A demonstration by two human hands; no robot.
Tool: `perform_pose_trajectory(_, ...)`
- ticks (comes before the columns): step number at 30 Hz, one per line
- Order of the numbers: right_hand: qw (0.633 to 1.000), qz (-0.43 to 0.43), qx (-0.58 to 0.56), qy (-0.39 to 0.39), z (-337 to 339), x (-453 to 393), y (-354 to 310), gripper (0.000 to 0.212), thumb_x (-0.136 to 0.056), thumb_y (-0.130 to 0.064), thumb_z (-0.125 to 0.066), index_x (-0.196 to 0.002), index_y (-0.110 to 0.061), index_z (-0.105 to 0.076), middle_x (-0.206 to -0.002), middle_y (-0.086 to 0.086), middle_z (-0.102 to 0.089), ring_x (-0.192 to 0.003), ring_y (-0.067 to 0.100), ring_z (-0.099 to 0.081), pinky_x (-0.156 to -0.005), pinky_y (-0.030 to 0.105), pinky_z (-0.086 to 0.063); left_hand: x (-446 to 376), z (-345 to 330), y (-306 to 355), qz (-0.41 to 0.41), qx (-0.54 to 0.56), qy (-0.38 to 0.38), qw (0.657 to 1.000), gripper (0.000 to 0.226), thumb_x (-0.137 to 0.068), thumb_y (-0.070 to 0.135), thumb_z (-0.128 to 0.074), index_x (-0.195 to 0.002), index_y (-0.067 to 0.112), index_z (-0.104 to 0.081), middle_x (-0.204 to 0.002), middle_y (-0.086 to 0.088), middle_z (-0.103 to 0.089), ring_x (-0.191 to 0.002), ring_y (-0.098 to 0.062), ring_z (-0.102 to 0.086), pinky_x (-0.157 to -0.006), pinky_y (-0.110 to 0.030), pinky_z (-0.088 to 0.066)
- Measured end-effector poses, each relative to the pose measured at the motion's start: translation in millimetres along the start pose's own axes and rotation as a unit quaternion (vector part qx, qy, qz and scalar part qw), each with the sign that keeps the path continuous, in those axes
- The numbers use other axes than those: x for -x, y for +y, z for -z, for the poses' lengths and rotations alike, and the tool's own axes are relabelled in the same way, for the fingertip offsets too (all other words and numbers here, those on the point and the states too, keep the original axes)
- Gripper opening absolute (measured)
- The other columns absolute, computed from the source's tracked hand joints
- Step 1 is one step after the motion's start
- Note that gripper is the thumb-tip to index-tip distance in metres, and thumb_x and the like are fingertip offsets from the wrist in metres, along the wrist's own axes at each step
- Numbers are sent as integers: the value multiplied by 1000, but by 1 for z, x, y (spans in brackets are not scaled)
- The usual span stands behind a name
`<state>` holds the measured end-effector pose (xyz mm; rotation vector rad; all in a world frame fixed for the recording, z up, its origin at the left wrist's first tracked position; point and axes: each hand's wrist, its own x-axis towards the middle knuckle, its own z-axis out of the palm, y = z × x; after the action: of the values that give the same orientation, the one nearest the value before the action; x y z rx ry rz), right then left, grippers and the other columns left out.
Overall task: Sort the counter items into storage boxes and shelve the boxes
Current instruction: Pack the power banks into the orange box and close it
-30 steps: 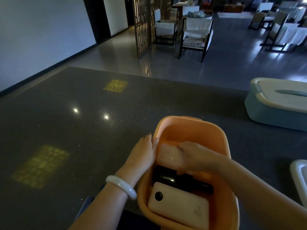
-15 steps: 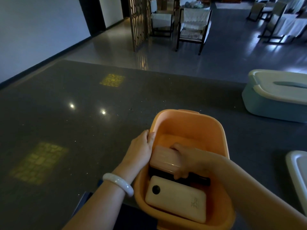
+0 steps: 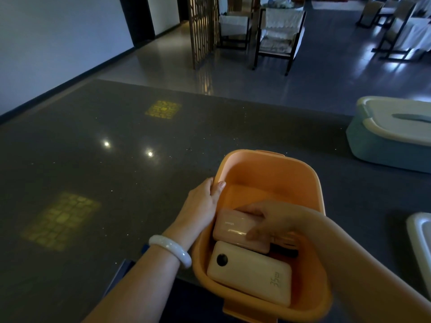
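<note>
Orange plastic forms the open storage box (image 3: 268, 176) at lower centre of the frame, standing on a dark speckled counter (image 3: 93, 171) at its near edge. The left hand (image 3: 201, 206), with a white bangle (image 3: 170, 250) on the wrist, grips the box's left rim: the thumb hooks over the edge to the inside while the palm lies against the outer wall. The right hand (image 3: 275, 223) reaches down into the box from the right and holds a small pink power bank (image 3: 235, 230), fingers curled over its far edge and thumb pressed on its near face. That pink bank lies tilted in the middle of the box, resting on a dark object (image 3: 285, 251) of which only a sliver shows beneath the hand. Just below it in the frame, a larger cream power bank (image 3: 249, 275) with a round black button and the marking "35w" lies flat in the near end of the box, touching the pink one.

At right of the frame sits a teal box (image 3: 382, 150) with a pale lid, closed. Part of another pale container (image 3: 422, 243) shows at the lower right edge. Chairs (image 3: 277, 36) and a wooden lattice screen (image 3: 201, 29) stand on the floor beyond the counter, in the upper part of the frame.
</note>
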<state>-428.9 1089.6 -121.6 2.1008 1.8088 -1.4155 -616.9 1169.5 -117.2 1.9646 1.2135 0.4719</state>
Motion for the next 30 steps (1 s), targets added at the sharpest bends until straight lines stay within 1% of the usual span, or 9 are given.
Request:
perform_pose_trajectory(3,1000,10,18,-3,-1,-1,0,77,-80,-45,-71,-144,-48,-27,-135,-16,-46,-108,5,-45,-85,26,-36,1,0,0,-3,-2,7,1000,52,-97,56,-32,-131,19,-49,-76,21,-46,-62,14,-51,-50,-6,-39)
perform_pose_trajectory(4,1000,12,18,-1,-1,-1,1,78,-79,-45,-71,-143,-47,-28,-133,-17,-47,-105,4,-45,-81,24,-35,1,-1,-1,-6,-1,10,1000,52,-98,54,-32,-130,18,-49,-75,20,-46,-62,20,-51,-52,-2,-39)
perform_pose_trajectory(7,1000,14,8,3,-2,-2,2,78,-78,-43,-73,-143,-47,-30,-123,-21,-46,-102,3,-44,-80,24,-35,0,-3,-2,-6,6,14,1000,50,-98,52,-33,-128,16,-50,-73,19,-45,-58,33,-41,-54,7,-33)
perform_pose_trajectory(10,1000,16,8,3,-2,-1,2,78,-77,-43,-74,-142,-47,-31,-117,-24,-44,-102,2,-44,-82,25,-35,0,-3,-1,-3,12,15,1000,49,-99,51,-34,-127,14,-51,-71,20,-41,-55,34,-38,-52,7,-30)
perform_pose_trajectory(14,1000,16,-1,-2,-3,-2,2,76,-77,-42,-74,-141,-49,-32,-106,-28,-44,-90,-4,-45,-71,18,-33,0,-3,0,-4,5,16,1000,50,-99,50,-33,-129,13,-50,-71,20,-41,-55,34,-38,-53,7,-31)
perform_pose_trajectory(18,1000,11,-4,-2,-2,-2,1,76,-77,-43,-73,-141,-49,-32,-102,-29,-45,-89,-5,-45,-70,18,-33,1,-2,3,2,1,15,1000,52,-99,51,-33,-133,15,-48,-72,20,-41,-54,24,-44,-53,6,-32)
perform_pose_trajectory(23,1000,12,3,-4,-2,0,-1,77,-77,-43,-73,-142,-47,-31,-119,-22,-47,-103,3,-46,-78,24,-36,3,-1,4,2,1,11,1000,53,-99,51,-32,-134,15,-47,-73,20,-40,-57,30,-41,-53,7,-31)
perform_pose_trajectory(27,1000,16,5,-4,-1,2,-3,77,-77,-43,-73,-143,-45,-31,-129,-18,-48,-107,5,-46,-82,27,-37,4,1,4,8,-7,16,1000,55,-98,53,-32,-137,16,-46,-76,24,-39,-56,17,-44,-55,7,-31)
perform_pose_trajectory(30,1000,22,12,-4,-1,2,-5,77,-79,-42,-72,-143,-44,-31,-131,-16,-48,-105,4,-45,-78,24,-36,5,1,5,14,-15,9,1000,58,-98,53,-31,-143,17,-40,-84,22,-38,-62,16,-37,-57,8,-31)
